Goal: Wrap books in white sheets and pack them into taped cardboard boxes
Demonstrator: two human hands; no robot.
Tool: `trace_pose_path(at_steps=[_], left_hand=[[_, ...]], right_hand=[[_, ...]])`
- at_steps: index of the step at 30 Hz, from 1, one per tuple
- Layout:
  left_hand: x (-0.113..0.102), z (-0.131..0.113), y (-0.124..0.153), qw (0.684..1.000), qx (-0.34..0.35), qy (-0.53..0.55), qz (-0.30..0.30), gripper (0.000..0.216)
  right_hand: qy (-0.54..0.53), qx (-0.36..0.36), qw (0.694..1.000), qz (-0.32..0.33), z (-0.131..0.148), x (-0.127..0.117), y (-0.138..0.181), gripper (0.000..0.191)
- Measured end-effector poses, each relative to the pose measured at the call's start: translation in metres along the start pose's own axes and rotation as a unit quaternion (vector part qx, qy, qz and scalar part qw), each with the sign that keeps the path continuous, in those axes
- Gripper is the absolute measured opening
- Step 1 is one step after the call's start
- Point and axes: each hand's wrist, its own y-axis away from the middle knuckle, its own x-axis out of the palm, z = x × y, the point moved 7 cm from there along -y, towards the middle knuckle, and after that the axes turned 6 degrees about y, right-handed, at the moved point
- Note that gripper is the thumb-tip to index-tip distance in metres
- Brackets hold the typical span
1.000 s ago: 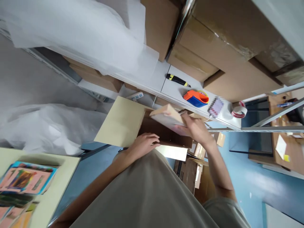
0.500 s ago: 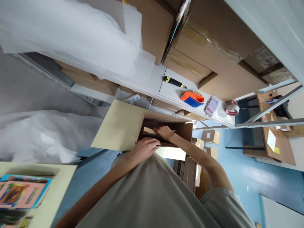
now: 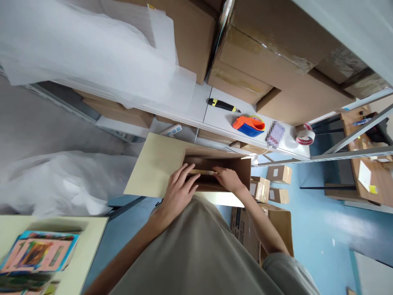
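Note:
In front of my body an open cardboard box (image 3: pixel 244 174) rests at the edge of a cream board (image 3: pixel 152 164). A thin, flat tan piece (image 3: pixel 202 172) lies in the box; its edge faces up, and I cannot tell its kind. My right hand (image 3: pixel 227 178) reaches in from the right, fingers closed on the piece's right end. My left hand (image 3: pixel 179 188) lies over the box's left near corner, fingers stretched and spread, fingertips at the piece's left end. Shadow hides the bottom of the box.
On the white shelf (image 3: pixel 196 116) beyond lie a utility knife (image 3: pixel 224 105), an orange-and-blue tape dispenser (image 3: pixel 248 125) and a tape roll (image 3: pixel 305 135). White foam sheeting (image 3: pixel 123 61) covers its left part. Colourful books (image 3: pixel 39 252) lie lower left. Boxes (image 3: pixel 279 174) stand on the floor.
My left hand has spread its fingers and moved forward over the box's edge. My right hand has shifted right, to the tan piece's right end. The view has shifted slightly.

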Motion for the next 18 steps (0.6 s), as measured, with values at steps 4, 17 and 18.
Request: trace_pose_path(at_steps=[4, 17, 18], left_hand=[[-0.012, 0.013, 0.007, 0.994, -0.077, -0.037, -0.062, 0.089], [0.025, 0.038, -0.012, 0.982, -0.088, 0.028, 0.165, 0.095], [0.028, 0.041, -0.014, 0.98, -0.091, 0.025, 0.177, 0.102]], right_hand=[[-0.21, 0.136, 0.913, -0.322, -0.054, -0.028, 0.084, 0.038], [-0.418, 0.118, 0.856, -0.281, -0.09, 0.019, 0.106, 0.077], [-0.415, 0.09, 0.873, -0.24, -0.084, 0.019, 0.099, 0.079]])
